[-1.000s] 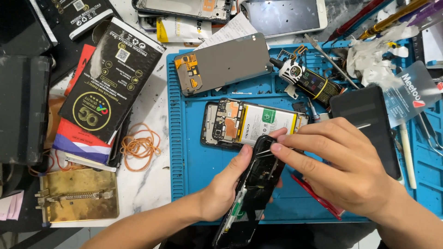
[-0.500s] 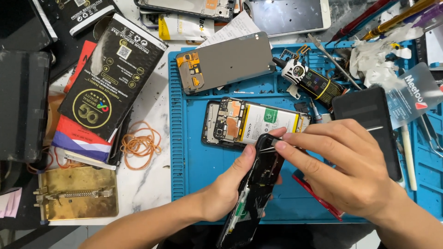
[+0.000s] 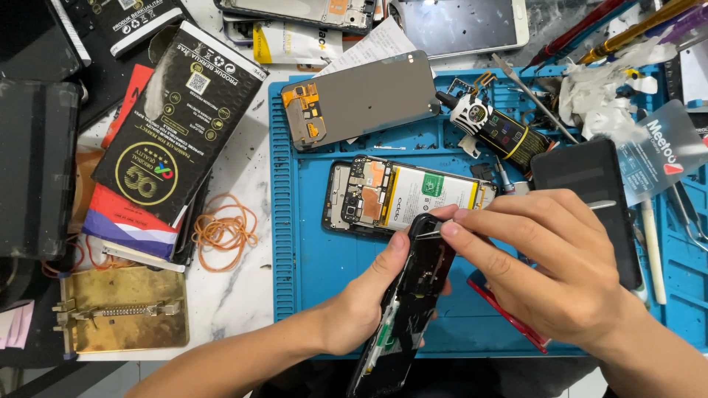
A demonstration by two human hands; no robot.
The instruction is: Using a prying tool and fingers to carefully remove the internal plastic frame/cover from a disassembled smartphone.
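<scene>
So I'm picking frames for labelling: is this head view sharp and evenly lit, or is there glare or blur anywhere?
Head view: sharp across the blue mat and the open phone; light is even, shadows soft. Mild sheen on the white phone's screen at top. The left hand, right hand and the black frame they hold show no motion blur. Slight wide-angle stretch at the edges.

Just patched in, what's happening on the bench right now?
A person is working on a dark phone frame over a blue work mat. The left hand grips the frame from below, while the right hand pinches at its top edge with thin tweezers. An opened phone with its battery exposed lies flat on the mat just behind.
</scene>
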